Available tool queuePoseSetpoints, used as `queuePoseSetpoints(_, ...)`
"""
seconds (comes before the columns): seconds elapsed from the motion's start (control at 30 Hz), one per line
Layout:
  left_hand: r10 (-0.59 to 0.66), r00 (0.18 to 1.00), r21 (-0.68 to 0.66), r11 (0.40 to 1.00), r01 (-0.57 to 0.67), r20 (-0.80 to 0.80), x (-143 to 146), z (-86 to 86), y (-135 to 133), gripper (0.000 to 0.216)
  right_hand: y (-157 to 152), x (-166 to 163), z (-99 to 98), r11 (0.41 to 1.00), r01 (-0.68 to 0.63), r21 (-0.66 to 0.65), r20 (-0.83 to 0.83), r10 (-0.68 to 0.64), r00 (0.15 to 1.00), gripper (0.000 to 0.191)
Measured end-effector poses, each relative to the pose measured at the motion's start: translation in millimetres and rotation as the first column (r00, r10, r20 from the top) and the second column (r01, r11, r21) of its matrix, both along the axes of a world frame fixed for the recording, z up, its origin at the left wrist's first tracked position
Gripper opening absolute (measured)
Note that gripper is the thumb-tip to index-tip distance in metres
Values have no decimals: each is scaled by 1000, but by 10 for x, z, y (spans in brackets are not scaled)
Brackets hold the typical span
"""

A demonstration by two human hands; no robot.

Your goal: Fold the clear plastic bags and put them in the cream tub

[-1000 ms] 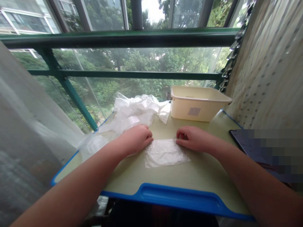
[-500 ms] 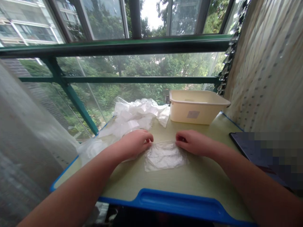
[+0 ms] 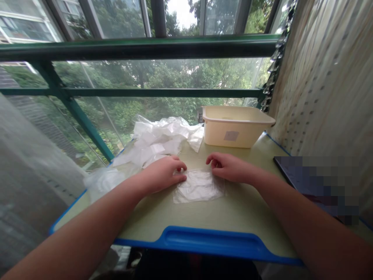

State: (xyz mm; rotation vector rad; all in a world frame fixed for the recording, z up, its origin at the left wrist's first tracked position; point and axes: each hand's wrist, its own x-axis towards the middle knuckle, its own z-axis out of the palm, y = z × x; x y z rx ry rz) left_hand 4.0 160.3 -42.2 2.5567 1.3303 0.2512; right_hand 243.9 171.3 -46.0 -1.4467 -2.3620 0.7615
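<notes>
A clear plastic bag (image 3: 199, 187) lies flat and wrinkled on the table in front of me. At its upper left corner is my left hand (image 3: 164, 173), fingers bent, with a gap between thumb and fingertips; the thumb rests at the bag's edge. My right hand (image 3: 229, 167) is by the upper right corner, its fingers loosely curled and apart from the thumb. Neither hand visibly grips the bag. Behind my left hand a loose heap of clear plastic bags (image 3: 166, 134) spreads over the far left of the table.
A cream plastic bin (image 3: 233, 134) with a small label stands at the back right. On the right lies a dark flat object (image 3: 291, 175), partly blurred out. The table (image 3: 204, 216) has a blue rim with a front trough (image 3: 212, 237). Green railing and windows rise behind; curtains hang on both sides.
The view has shifted slightly, so everything sits a little further left and higher. The right fingers have lifted and parted from the thumb; the left thumb and fingers have spread slightly. The bag stays flat.
</notes>
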Motion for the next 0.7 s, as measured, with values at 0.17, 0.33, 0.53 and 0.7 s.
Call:
queuePoseSetpoints(0.17,-6,1000,-27,1000,6,-7,6,2,8,27,7,-13,17,998,19,-61,-4,-19,1000,28)
queuePoseSetpoints(0.33,-20,1000,-2,1000,20,8,24,36,-17,23,-27,-22,85,998,2,-67,-12,-3,1000,29)
queuePoseSetpoints(0.53,52,998,-62,997,-50,36,-3,72,-17,21,-12,20,119,997,53,-60,-15,-54,998,22)
queuePoseSetpoints(0.7,51,998,-104,993,-49,21,-57,104,6,20,26,61,107,997,46,-62,-15,-47,999,17)
